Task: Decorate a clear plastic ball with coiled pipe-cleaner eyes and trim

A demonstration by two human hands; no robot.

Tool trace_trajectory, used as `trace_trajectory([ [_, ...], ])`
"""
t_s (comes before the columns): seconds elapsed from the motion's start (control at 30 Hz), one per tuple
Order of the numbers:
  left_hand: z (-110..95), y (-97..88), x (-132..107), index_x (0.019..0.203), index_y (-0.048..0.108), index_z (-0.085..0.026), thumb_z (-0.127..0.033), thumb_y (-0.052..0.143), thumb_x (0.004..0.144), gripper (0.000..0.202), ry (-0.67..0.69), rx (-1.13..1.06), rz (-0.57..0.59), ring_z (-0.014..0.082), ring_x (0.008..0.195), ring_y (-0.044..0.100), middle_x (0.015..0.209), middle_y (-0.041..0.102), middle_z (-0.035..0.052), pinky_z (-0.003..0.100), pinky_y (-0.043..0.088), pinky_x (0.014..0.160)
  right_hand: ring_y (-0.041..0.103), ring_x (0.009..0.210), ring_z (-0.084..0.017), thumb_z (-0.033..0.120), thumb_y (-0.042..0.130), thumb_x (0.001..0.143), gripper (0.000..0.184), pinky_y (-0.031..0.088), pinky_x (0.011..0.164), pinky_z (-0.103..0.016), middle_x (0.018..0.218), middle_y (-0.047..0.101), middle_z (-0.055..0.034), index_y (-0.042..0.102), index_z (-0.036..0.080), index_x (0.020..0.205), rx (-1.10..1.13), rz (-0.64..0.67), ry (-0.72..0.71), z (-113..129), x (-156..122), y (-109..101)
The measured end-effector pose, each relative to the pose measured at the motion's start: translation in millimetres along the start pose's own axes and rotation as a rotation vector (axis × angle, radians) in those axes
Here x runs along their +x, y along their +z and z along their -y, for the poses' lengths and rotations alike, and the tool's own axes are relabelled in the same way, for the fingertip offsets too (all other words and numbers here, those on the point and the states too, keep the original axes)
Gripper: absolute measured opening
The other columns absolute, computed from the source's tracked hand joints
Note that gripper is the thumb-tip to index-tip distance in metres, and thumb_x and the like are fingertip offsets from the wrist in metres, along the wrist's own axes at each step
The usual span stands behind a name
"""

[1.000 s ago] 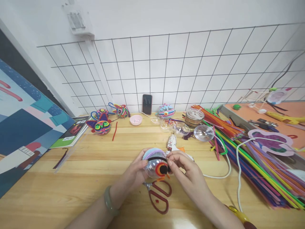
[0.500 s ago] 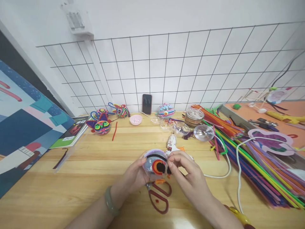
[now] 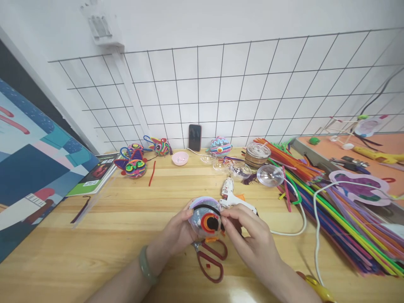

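My left hand (image 3: 178,230) is wrapped round the left side of a clear plastic ball (image 3: 197,219) decorated with pipe cleaners. A lilac strip arches over its top, and an orange, red and black eye shape (image 3: 209,222) sits on its front. Over the eye runs a black pipe cleaner (image 3: 206,207). Pinched fingers of my right hand (image 3: 249,229) press its right end against the ball. Red-handled scissors (image 3: 210,263) lie on the table under the ball, their blades hidden. Behind my right hand rests a white glue gun (image 3: 233,198), partly covered.
Bundled pipe cleaners (image 3: 344,227) and a white cable (image 3: 315,235) lie to the right. At the back are clear half-shells (image 3: 270,175), a spool (image 3: 258,155), a pink bowl (image 3: 179,158), a phone (image 3: 195,137) and finished colourful ornaments (image 3: 135,167). A picture board (image 3: 41,168) leans at left.
My right hand has shifted slightly down along the black pipe cleaner, uncovering more of the glue gun. The ball has tipped a little; my left hand keeps its hold.
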State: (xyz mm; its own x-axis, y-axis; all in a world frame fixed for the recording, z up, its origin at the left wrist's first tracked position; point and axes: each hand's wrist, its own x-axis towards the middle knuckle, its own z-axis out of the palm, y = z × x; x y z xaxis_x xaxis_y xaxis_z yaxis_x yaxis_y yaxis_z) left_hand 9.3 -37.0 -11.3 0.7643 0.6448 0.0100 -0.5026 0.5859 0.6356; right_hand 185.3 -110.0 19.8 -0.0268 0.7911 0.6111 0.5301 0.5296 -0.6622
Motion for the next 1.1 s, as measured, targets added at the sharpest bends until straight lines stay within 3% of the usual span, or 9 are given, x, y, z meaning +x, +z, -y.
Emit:
trace_trajectory([
  [0.3, 1.6, -1.8, 0.0, 0.119, 0.055, -0.014, -0.026, 0.052, 0.082, 0.039, 0.023, 0.018, 0.002, 0.0268, 0.106, 0.056, 0.122, 0.059, 0.0145, 0.039, 0.048, 0.084, 0.053, 0.069, -0.014, 0.005, 0.052, 0.085, 0.021, 0.044, 0.059, -0.027, 0.078, 0.058, -0.0043, 0.059, 0.017, 0.100, -0.027, -0.021, -0.074, 1.8, -0.1, 1.2],
  [0.77, -1.6, 4.7, 1.2, 0.119, 0.053, -0.016, -0.025, 0.056, 0.078, 0.041, 0.040, 0.001, -0.019, 0.0232, 0.098, 0.059, 0.107, 0.065, 0.0115, 0.038, 0.044, 0.087, 0.057, 0.078, -0.017, 0.001, 0.051, 0.084, 0.028, 0.050, 0.067, -0.031, 0.086, 0.060, -0.0099, 0.056, 0.014, 0.108, -0.103, 0.000, -0.201, 2.6, 0.4, 0.6],
  [1.1, -2.3, 7.4, 2.6, 0.118, 0.052, -0.018, -0.024, 0.058, 0.077, 0.042, 0.061, -0.011, -0.025, 0.0240, 0.104, 0.056, 0.118, 0.059, 0.0111, 0.036, 0.043, 0.086, 0.061, 0.078, -0.018, 0.004, 0.049, 0.084, 0.030, 0.053, 0.066, -0.031, 0.086, 0.062, -0.0092, 0.059, 0.018, 0.110, -0.121, -0.010, -0.191, 2.3, 0.6, 1.3],
])
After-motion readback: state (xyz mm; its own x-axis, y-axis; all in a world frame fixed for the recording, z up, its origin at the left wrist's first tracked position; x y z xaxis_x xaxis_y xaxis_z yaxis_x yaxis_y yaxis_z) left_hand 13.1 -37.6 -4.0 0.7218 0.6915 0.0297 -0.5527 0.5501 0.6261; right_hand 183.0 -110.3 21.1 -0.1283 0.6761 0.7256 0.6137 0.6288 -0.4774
